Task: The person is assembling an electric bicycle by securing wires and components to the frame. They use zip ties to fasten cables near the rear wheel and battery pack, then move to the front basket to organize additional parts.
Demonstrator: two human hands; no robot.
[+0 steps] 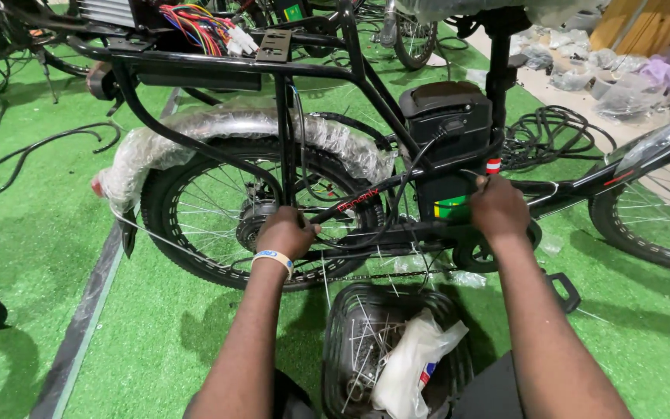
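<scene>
A black electric bicycle stands in front of me, its frame (366, 198) running across the middle of the head view. My left hand (284, 233), with a pale wristband, is closed on the frame stay beside the rear wheel (195, 213). My right hand (496, 208) is closed near the black battery box (443, 116), pinching a thin white cable tie against the frame. The rear mudguard (226, 132) is wrapped in clear plastic. Black cables loop between both hands.
A black wire basket (343, 341) holding several white cable ties and a plastic bag sits at my knees. Coiled black cables (544, 136) lie on the green turf. Another bicycle wheel (653, 209) is at the right. Coloured wires (195, 23) hang above.
</scene>
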